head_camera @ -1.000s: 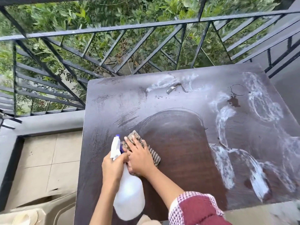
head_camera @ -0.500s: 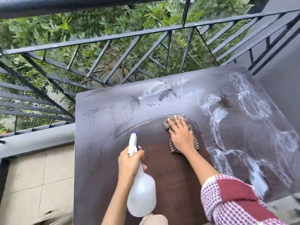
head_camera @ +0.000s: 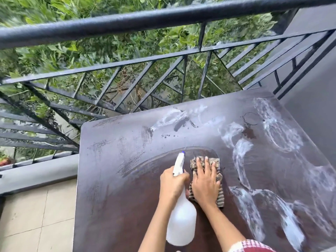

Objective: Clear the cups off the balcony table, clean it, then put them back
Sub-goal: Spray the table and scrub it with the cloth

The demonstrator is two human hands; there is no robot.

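Note:
The dark brown balcony table (head_camera: 112,206) fills the lower right of the view, with no cups on it. White foamy streaks (head_camera: 241,151) cover its right half, and a wiped darker patch lies in the middle. My right hand (head_camera: 205,182) presses flat on a striped brown cloth (head_camera: 219,171) on the table. My left hand (head_camera: 172,184) grips the neck of a white spray bottle (head_camera: 181,224) with a blue-tipped nozzle, held just left of the cloth above the table.
A black metal railing (head_camera: 145,20) runs along the table's far edge, with green foliage beyond. A grey wall (head_camera: 312,110) stands to the right. Beige floor tiles (head_camera: 36,215) and a low grey ledge (head_camera: 36,171) lie to the left.
My right hand swept the cloth from the near left out to the middle, then back a little toward the bottle. My left hand moved right with the bottle. The view tilted up.

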